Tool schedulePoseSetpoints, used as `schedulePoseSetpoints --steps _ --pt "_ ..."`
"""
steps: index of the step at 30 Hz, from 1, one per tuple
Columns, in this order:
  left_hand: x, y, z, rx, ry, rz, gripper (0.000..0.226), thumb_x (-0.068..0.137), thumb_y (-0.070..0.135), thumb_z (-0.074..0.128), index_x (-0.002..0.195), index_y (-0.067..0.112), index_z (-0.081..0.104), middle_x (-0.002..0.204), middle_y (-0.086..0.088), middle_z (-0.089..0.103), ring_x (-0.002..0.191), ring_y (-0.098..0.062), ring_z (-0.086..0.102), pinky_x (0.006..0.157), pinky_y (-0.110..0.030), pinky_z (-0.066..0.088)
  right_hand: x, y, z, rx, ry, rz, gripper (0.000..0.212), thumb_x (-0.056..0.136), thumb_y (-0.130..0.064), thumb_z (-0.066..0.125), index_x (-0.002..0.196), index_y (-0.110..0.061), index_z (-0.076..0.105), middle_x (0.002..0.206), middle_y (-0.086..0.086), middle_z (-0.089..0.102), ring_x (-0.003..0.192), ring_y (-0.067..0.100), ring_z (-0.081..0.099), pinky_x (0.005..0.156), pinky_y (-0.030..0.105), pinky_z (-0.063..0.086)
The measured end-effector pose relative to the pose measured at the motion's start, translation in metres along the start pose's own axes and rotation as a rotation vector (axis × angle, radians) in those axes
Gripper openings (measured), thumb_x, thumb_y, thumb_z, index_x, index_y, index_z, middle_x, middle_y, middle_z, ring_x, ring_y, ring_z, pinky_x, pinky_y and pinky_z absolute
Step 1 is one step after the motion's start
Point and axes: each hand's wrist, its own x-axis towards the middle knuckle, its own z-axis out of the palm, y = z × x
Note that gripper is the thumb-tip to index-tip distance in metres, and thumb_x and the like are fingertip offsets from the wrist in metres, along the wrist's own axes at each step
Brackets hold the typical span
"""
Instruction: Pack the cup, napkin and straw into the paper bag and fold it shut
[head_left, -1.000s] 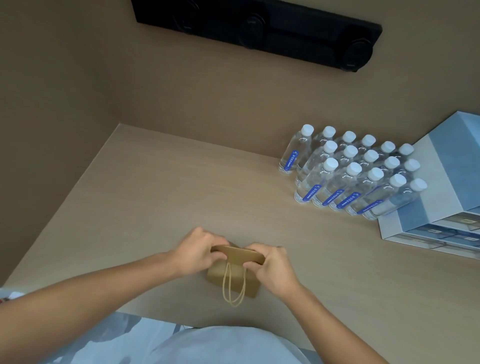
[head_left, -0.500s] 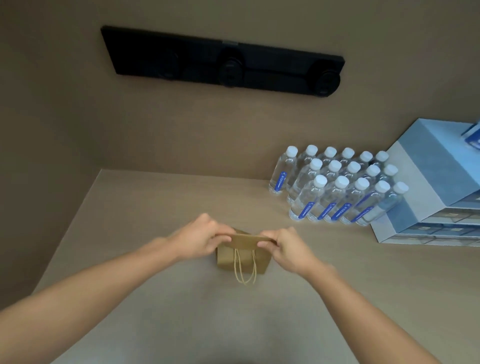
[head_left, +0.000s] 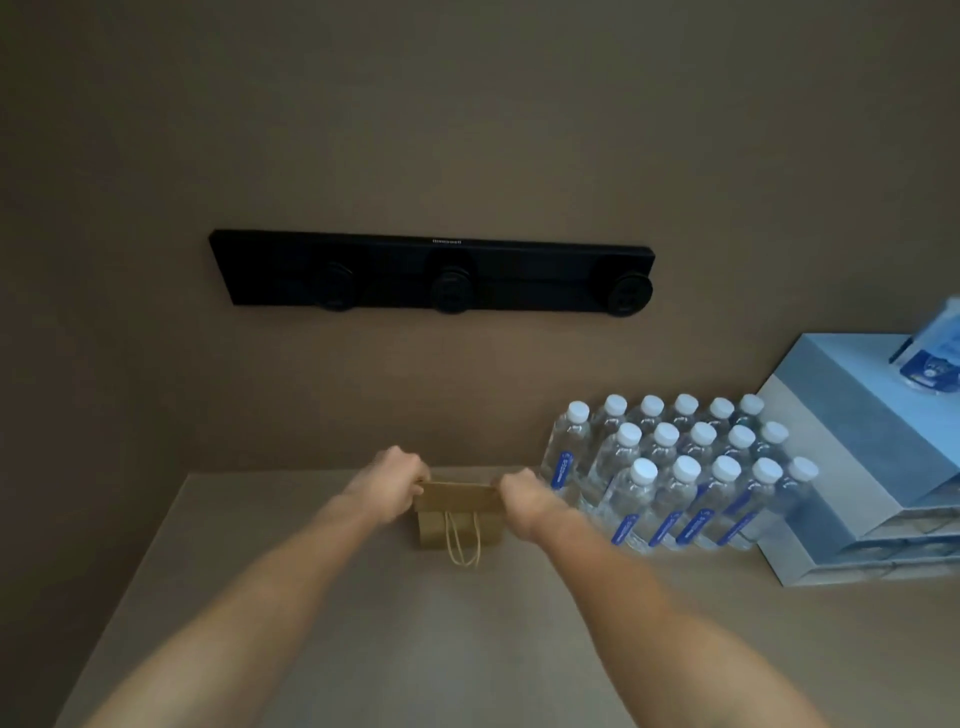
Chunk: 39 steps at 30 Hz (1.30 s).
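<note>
Paper bag (head_left: 459, 519) stands on the desk (head_left: 395, 613) near the back wall, top folded over. Left hand (head_left: 390, 484) and right hand (head_left: 524, 499) each have a closed grip on one end of the fold. Bottles (head_left: 670, 478) just beside carry blue labels, writing unreadable.

Two bare forearms, no sleeves; hands (head_left: 395, 483) without rings or gloves

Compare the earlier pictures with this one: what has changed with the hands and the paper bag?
Both arms have stretched out, carrying the paper bag away from the body toward the back wall, near the water bottles. The camera has tilted up, so more wall shows. Unchanged: the left hand and the right hand still grip the folded top's ends; the handle hangs in front.
</note>
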Motion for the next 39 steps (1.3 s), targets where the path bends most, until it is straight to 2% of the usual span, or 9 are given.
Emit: schedulePoseSetpoints --steps 3,8,14,17,21,28,33,36,39 --pt "0.008 -0.005 0.004 -0.048 0.030 -0.121 0.019 0.091 0.009 0.054 0.097 0.013 0.071 0.103 -0.012 0.070 0.093 -0.028 0.065 0.070 -0.024 0.044 0.006 -0.006 0.003 -0.055 0.023 0.030 0.037 0.094 0.004 0.041 0.125 -0.007 0.059 0.123 0.017 0.060 0.112 0.033 0.062 0.093 0.039 0.049" --pt "0.015 0.007 0.010 -0.161 0.012 -0.299 0.031 0.093 0.024 0.048 0.107 0.008 0.071 0.110 -0.018 0.071 0.103 -0.033 0.065 0.079 -0.030 0.047 0.006 -0.006 0.002 -0.196 0.238 0.036 0.033 0.089 0.008 0.046 0.106 -0.006 0.069 0.107 0.016 0.071 0.101 0.036 0.067 0.082 0.043 0.055" --pt "-0.001 0.022 0.010 -0.030 0.096 -0.243 0.021 0.094 0.008 0.045 0.107 0.008 0.061 0.110 -0.019 0.068 0.102 -0.036 0.064 0.079 -0.037 0.050 0.001 -0.008 0.005 -0.193 0.357 -0.038 0.036 0.086 0.012 0.046 0.113 -0.008 0.060 0.108 0.015 0.070 0.101 0.036 0.067 0.081 0.044 0.054" --pt "-0.009 0.035 0.007 0.005 0.073 -0.194 0.037 0.089 -0.001 0.041 0.123 0.014 0.049 0.112 -0.018 0.066 0.105 -0.035 0.064 0.084 -0.042 0.052 -0.003 -0.008 0.010 -0.120 0.376 -0.065 0.045 0.086 0.012 0.041 0.125 -0.010 0.050 0.114 0.015 0.067 0.103 0.037 0.066 0.082 0.045 0.053" --pt "-0.023 0.044 0.008 0.046 -0.012 -0.158 0.060 0.090 0.002 0.043 0.145 0.020 0.028 0.131 -0.018 0.054 0.121 -0.036 0.053 0.099 -0.043 0.047 -0.013 -0.005 0.015 -0.133 0.355 -0.099 0.052 0.082 0.014 0.045 0.129 -0.008 0.045 0.118 0.014 0.063 0.109 0.034 0.063 0.085 0.045 0.052" --pt "-0.047 0.064 -0.005 0.132 -0.049 -0.125 0.041 0.090 0.008 0.045 0.130 0.014 0.046 0.133 -0.019 0.052 0.123 -0.037 0.053 0.101 -0.043 0.045 -0.035 -0.004 0.008 -0.162 0.278 -0.131 0.048 0.088 0.010 0.038 0.132 -0.008 0.045 0.128 0.016 0.058 0.118 0.035 0.057 0.092 0.047 0.049" --pt "-0.051 0.085 -0.027 0.142 -0.094 -0.127 0.040 0.096 0.031 0.045 0.131 0.013 0.048 0.138 -0.020 0.050 0.127 -0.038 0.050 0.104 -0.044 0.044 -0.046 -0.003 -0.022 -0.135 0.166 -0.145 0.043 0.095 -0.003 0.032 0.134 -0.012 0.048 0.136 0.015 0.054 0.125 0.034 0.054 0.099 0.047 0.045" --pt "-0.051 0.099 -0.058 0.141 -0.115 -0.168 0.047 0.097 0.043 0.036 0.130 0.013 0.051 0.138 -0.020 0.051 0.126 -0.039 0.051 0.105 -0.043 0.044 -0.059 0.000 -0.061 -0.128 0.019 -0.138 0.039 0.092 -0.010 0.043 0.130 -0.014 0.055 0.135 0.015 0.057 0.124 0.033 0.056 0.101 0.044 0.046" --pt "-0.046 0.118 -0.104 0.071 -0.078 -0.230 0.058 0.099 0.049 0.029 0.135 0.009 0.050 0.143 -0.019 0.049 0.130 -0.037 0.048 0.108 -0.040 0.040 -0.075 -0.002 -0.121 -0.175 -0.032 -0.110 0.036 0.088 -0.026 0.053 0.119 -0.010 0.064 0.128 0.012 0.064 0.107 0.029 0.064 0.088 0.039 0.050"
